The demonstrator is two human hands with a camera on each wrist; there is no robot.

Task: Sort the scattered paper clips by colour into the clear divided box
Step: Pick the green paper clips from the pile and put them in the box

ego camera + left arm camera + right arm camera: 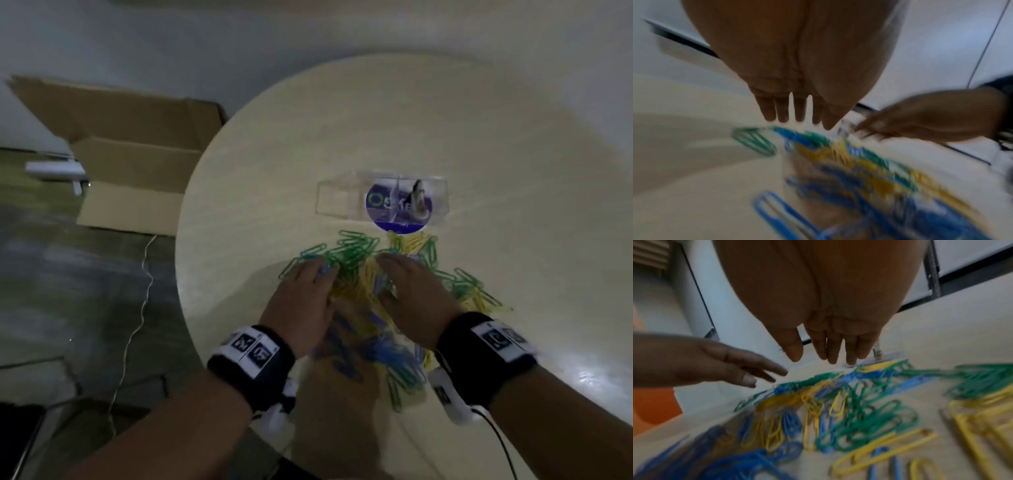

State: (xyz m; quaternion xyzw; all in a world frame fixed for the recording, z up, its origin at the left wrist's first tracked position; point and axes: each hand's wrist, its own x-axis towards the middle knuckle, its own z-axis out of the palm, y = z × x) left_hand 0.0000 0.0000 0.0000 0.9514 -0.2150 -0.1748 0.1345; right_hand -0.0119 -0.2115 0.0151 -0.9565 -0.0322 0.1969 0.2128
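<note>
We see a round table (479, 144) with a cardboard box (137, 161) on the floor at its nine o'clock. The paper clips (356, 253) lie heaped at six o'clock of the clear divided box (335, 202). Our left hand (301, 301) and right hand (414, 294) hover flat over the heap, fingers straight, holding nothing.

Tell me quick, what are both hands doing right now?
Left hand: open, fingers straight over the paper clips, holding nothing.
Right hand: open, fingers straight over the same pile, holding nothing.
</note>
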